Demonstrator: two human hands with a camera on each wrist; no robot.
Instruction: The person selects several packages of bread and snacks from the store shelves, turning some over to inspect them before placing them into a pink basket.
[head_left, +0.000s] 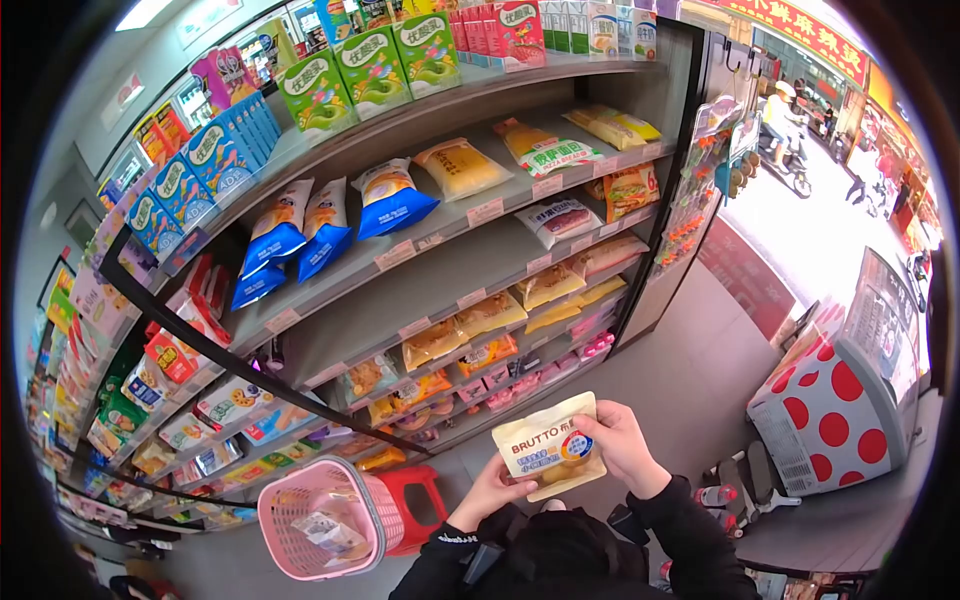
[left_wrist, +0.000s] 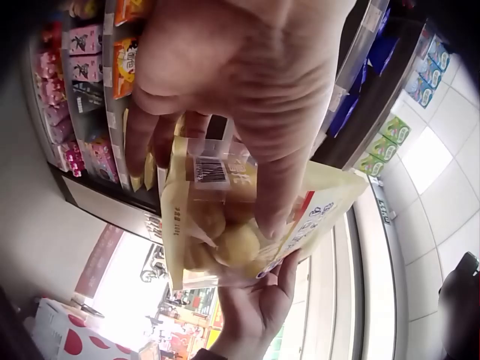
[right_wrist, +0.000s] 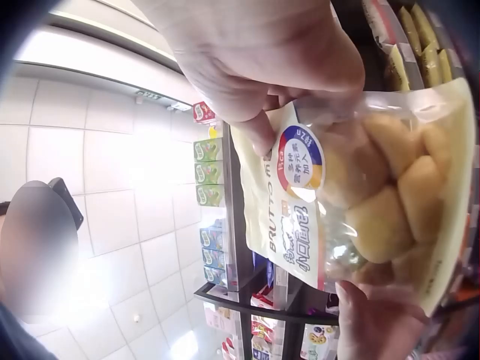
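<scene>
BRUTTO pouch (head_left: 550, 445) is held up between the person's two hands, its printed front and round rolls showing through a clear window. The left hand (head_left: 493, 490) grips the lower corner nearest it, thumb laid over the front. The right hand (head_left: 625, 447) pinches the opposite side, higher up, thumb near the round red-and-blue badge (right_wrist: 301, 157). In the left wrist view, a barcode label (left_wrist: 211, 172) shows on the pouch below the left hand.

Left of the left hand, a pink basket (head_left: 376, 500) sits low down with some clear-wrapped packages (head_left: 335, 530) inside, and a red stool (head_left: 425, 490) stands between that basket and the hand. Right of the right hand, well apart, is a white case with red dots (head_left: 835, 420); nearer the same hand, low down, are red-capped bottles (head_left: 715, 495).

Beyond both hands rises grey shelving (head_left: 400, 295). Its lower shelves carry yellowish bread packs (head_left: 490, 313); higher and farther from the hands lie blue-and-white bags (head_left: 395, 197), and green cartons (head_left: 372, 72) line the top. Far beyond the right hand, through the bright opening, a rider in a pale helmet (head_left: 780, 115) is on a scooter (head_left: 800, 178).
</scene>
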